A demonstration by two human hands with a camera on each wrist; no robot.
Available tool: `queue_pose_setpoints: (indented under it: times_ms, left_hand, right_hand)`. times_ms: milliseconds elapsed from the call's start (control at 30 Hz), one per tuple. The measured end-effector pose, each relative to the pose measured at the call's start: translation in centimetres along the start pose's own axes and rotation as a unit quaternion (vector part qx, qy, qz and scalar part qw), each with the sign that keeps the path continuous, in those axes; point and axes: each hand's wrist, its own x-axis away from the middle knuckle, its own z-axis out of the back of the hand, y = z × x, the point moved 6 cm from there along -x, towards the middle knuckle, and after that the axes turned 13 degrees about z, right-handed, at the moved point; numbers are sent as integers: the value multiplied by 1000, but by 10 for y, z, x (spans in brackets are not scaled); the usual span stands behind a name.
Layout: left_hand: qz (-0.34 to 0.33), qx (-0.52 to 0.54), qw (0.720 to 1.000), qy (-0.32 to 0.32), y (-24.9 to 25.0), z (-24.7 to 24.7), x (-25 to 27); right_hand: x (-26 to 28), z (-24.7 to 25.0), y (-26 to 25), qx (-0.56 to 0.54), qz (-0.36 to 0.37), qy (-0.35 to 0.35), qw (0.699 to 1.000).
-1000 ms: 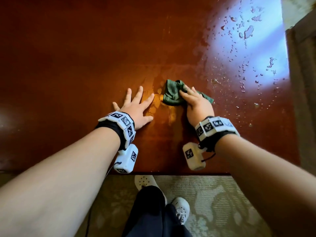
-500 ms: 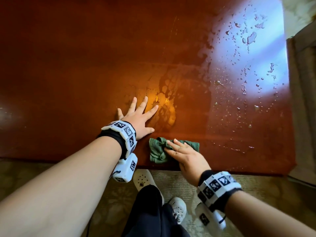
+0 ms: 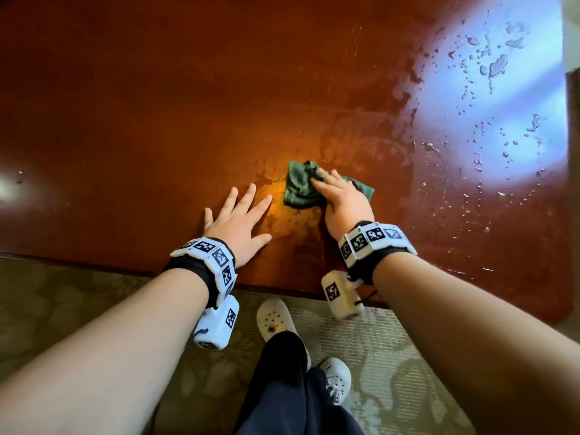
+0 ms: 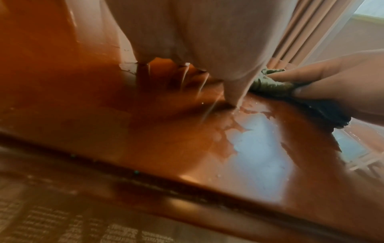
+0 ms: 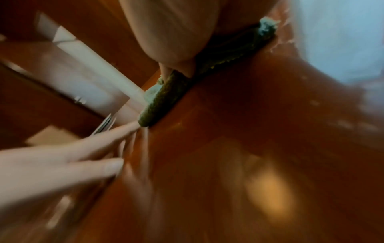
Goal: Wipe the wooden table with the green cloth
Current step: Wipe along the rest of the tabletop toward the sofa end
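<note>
So the green cloth (image 3: 303,186) has been pushed back up from the desk (image 3: 157,89) edge under the flat right hand (image 3: 340,202). Left hand (image 3: 240,221) is kept spread, nothing held. Droplets (image 3: 489,67) on the right are untouched.

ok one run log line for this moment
right hand presses green cloth on wooden table | left hand flat | droplets remain

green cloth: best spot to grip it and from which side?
Probably from above, at the bunched far-left lump of the green cloth, which stands up in folds off the wooden table. The right hand already presses its middle, fingers flat; the thin right tail lies flat, wet and hard to pinch. The left hand rests beside.
</note>
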Motion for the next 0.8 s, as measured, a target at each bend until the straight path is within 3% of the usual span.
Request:
queue_pose_setpoints:
  times_ms: [133,333,433,600,700,800]
  left_hand:
    - [5,14,999,28,-9,-1,3]
    - [25,19,999,22,-10,-7,10]
    - [39,13,999,14,0,-10,15]
    - [-6,-21,1000,8,40,-17,21]
    - [-6,-25,1000,7,65,-22,21]
    - [-10,-29,999,17,84,-23,19]
  right_hand:
    - [26,-28,-39,23,104,-135,985]
    - [87,-50,-47,-10,264,-152,952]
    - [110,-47,-27,-3,294,-175,940]
    - [138,-14,18,-1,293,-146,945]
    - [125,6,45,1,244,-130,961]
    - [94,29,63,0,157,-72,985]
